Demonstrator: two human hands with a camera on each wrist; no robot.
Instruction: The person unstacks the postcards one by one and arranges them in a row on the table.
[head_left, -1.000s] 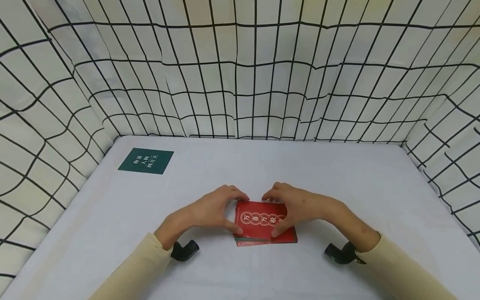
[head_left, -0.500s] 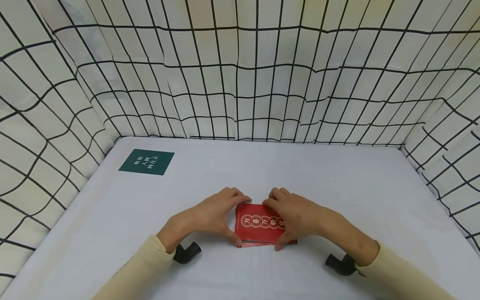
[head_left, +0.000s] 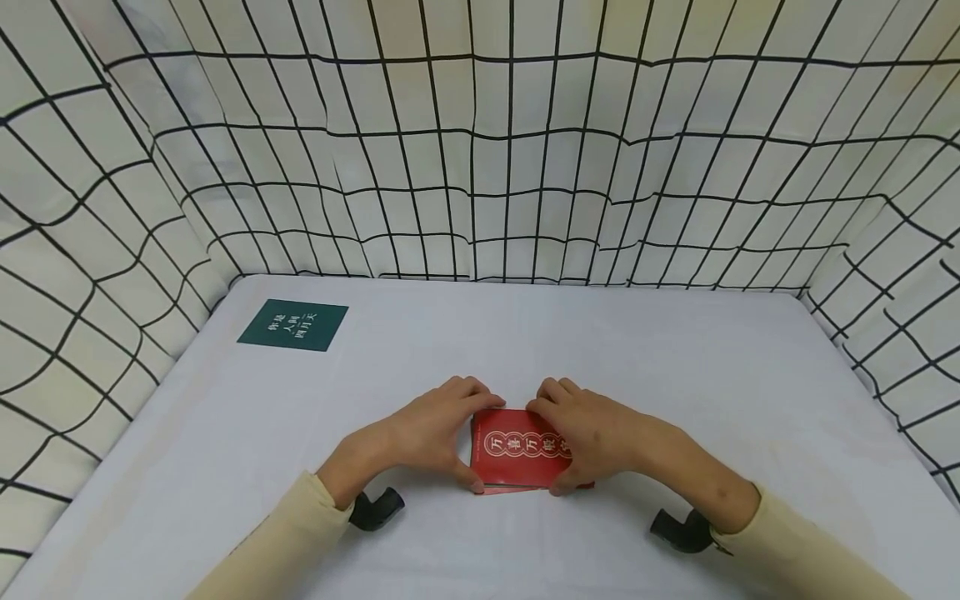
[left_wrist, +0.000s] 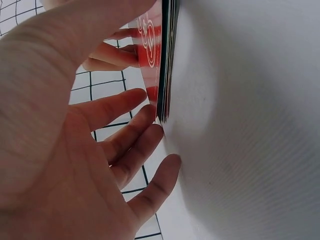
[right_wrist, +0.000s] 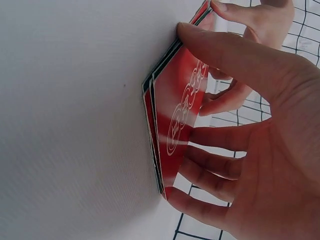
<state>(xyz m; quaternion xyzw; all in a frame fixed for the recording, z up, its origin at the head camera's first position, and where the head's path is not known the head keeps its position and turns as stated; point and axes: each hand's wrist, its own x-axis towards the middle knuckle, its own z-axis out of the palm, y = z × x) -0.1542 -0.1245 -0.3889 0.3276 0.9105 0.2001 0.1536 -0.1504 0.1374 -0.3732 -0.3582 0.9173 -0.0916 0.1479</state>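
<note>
A small stack of cards (head_left: 517,467) lies flat on the white table; its top card is red with pale characters in linked rings. Dark green and red edges show below it in both wrist views. My left hand (head_left: 431,429) grips the stack's left end, thumb on the near edge and fingers at the far edge. At the right end, my right hand (head_left: 600,437) grips it the same way and covers part of the print. In the right wrist view, the edges of the stack (right_wrist: 177,100) fan slightly apart at one corner.
A dark green card (head_left: 292,325) with white characters lies at the table's back left. Black netting (head_left: 510,167) over pale walls borders the back and sides of the white table (head_left: 637,350). A dark camera mount (head_left: 378,508) sits at each wrist.
Both hands have closed in along the stack's near and far edges, thumbs moving down to the near edge. The cards look more evenly lined up, with less fanning at the near side.
</note>
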